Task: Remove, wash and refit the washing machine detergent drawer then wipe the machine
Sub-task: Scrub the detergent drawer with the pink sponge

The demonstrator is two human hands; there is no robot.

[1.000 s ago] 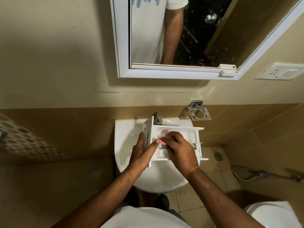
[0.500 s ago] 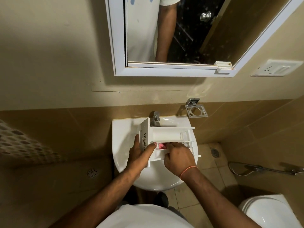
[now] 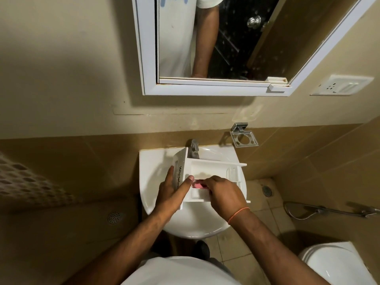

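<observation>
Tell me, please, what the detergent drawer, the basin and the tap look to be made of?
The detergent drawer looks like white moulded plastic, matt, with thin partition walls. The basin seems glazed ceramic: thick, white, glossy rim. The tap appears to be metal, grey and dully shiny; which metal I cannot tell.

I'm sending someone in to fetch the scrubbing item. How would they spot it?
Find the white basin below the mirror. Over it lies the white detergent drawer. The pink pad sits inside it, pinched by the right hand; it is the only pink thing among white parts.
</observation>
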